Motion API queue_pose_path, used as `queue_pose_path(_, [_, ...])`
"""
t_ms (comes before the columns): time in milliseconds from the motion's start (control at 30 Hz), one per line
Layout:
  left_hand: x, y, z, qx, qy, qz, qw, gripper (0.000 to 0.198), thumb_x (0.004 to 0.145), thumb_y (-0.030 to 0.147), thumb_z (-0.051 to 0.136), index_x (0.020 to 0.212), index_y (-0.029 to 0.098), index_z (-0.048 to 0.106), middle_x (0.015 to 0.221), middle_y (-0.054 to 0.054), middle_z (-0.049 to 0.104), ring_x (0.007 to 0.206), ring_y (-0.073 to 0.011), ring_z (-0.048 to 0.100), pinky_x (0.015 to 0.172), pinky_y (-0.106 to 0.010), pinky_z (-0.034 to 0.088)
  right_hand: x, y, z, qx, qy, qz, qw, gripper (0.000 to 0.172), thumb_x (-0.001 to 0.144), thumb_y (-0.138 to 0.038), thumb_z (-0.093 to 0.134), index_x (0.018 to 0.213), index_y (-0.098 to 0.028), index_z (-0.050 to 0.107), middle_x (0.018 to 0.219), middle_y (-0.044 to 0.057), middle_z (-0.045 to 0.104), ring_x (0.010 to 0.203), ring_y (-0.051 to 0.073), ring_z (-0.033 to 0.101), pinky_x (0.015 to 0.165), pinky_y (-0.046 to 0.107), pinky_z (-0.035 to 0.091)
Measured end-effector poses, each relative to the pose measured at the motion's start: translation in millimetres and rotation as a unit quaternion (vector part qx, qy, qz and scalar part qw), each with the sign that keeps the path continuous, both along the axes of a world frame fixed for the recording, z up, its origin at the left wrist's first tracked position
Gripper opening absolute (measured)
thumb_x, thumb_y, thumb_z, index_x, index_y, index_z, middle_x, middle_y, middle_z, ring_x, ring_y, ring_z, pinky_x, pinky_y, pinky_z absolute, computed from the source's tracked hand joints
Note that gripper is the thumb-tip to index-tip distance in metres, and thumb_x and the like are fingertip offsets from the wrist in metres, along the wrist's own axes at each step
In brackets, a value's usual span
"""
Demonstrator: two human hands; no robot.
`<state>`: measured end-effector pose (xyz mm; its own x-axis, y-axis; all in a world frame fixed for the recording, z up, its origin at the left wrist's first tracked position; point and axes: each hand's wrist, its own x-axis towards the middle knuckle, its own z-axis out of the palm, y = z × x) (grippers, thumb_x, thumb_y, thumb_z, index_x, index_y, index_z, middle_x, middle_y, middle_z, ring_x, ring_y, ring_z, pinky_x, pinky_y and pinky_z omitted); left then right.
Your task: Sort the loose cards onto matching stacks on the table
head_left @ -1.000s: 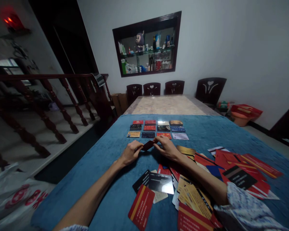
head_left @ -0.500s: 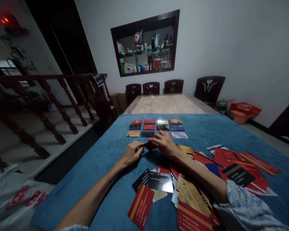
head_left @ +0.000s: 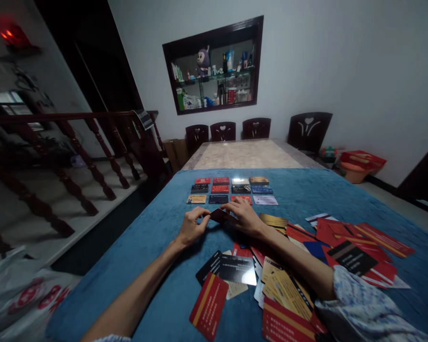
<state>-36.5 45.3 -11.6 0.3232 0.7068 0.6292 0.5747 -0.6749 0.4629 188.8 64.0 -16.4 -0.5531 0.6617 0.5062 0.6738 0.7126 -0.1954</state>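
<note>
While my left hand (head_left: 192, 227) and my right hand (head_left: 243, 216) pinch the two ends of a dark red card (head_left: 219, 216) just above the blue cloth (head_left: 146, 247), it hangs just near of the card grid (head_left: 231, 190).

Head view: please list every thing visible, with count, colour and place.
held card: one, dark red, between both grips
laid-out cards: twelve, mixed colours, three rows beyond the grips
loose cards: many, mostly red, gold, black, heaped near right
cloth: one, blue, covering near table
chairs: four, dark, far end
wall cabinet: one, dark-framed, back wall
railing: one, dark red, left
left grip: one, bare, pinching held card's left end
right grip: one, bare, on its right end
</note>
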Motion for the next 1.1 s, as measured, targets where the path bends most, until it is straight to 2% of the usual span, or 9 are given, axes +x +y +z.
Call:
queue_pose_path(100, [-2.4,1.6,-1.8,0.002,0.006,0.012,1.0,0.012,0.085,0.019,0.056,0.08,0.018,0.066,0.076,-0.002,0.069,0.072,-0.0147,0.062,0.074,-0.028,0.051,1.1,0.8,-3.4,-0.048,0.007,0.007,0.999,0.016,0.092,-0.019,0.057,0.105,-0.02,0.066,0.096,0.008,0.071,0.089,0.022,0.052,0.079,0.034,0.036])
queue_pose_path(233, [-3.8,3.6,-4.6,0.001,0.012,0.022,1.0,0.01,0.083,0.018,0.056,0.078,0.017,0.065,0.076,-0.002,0.069,0.07,-0.0139,0.06,0.072,-0.027,0.05,2.3,0.6,-2.3,-0.051,0.026,0.015,0.998,0.012,0.091,-0.016,0.057,0.095,-0.019,0.068,0.091,0.006,0.071,0.087,0.021,0.053,0.077,0.032,0.035])
queue_pose_path(567, [-7.1,9.9,-13.1,-0.035,0.042,0.035,0.998,0.01,0.076,0.014,0.058,0.076,0.018,0.067,0.073,0.0,0.069,0.065,-0.0133,0.059,0.071,-0.027,0.051,5.5,2.1,-0.9,0.007,-0.016,-0.005,1.0,0.023,0.094,-0.017,0.052,0.108,-0.022,0.07,0.094,0.009,0.066,0.092,0.024,0.048,0.075,0.035,0.032])
queue_pose_path(767, [-6.1,7.6,-13.4,-0.049,0.032,0.013,0.998,0.016,0.081,0.014,0.056,0.09,0.018,0.068,0.086,-0.003,0.072,0.079,-0.0163,0.065,0.081,-0.03,0.053,3.3,2.2,-3.5,0.008,-0.05,-0.024,0.998,0.023,0.095,-0.018,0.051,0.108,-0.024,0.07,0.095,0.009,0.067,0.095,0.024,0.048,0.078,0.036,0.032])
queue_pose_path(933, [-6.0,10.8,-21.9,-0.067,0.021,-0.004,0.998,0.038,0.083,0.011,0.056,0.119,0.02,0.06,0.088,0.0,0.07,0.079,-0.015,0.066,0.082,-0.03,0.054,-0.1,0.6,-6.5,0.009,-0.056,-0.045,0.997,0.024,0.094,-0.02,0.056,0.116,-0.023,0.064,0.102,0.009,0.07,0.099,0.026,0.051,0.083,0.037,0.034])
queue_pose_path(1100, [-7.9,15.6,-31.4,-0.04,0.042,-0.008,0.998,0.035,0.084,0.008,0.053,0.116,0.021,0.061,0.098,-0.003,0.07,0.088,-0.0172,0.066,0.087,-0.032,0.054,-1.7,-2.6,-4.4,-0.012,-0.067,-0.059,0.996,0.027,0.091,-0.02,0.062,0.118,-0.021,0.06,0.106,0.01,0.071,0.1,0.026,0.055,0.085,0.037,0.034])
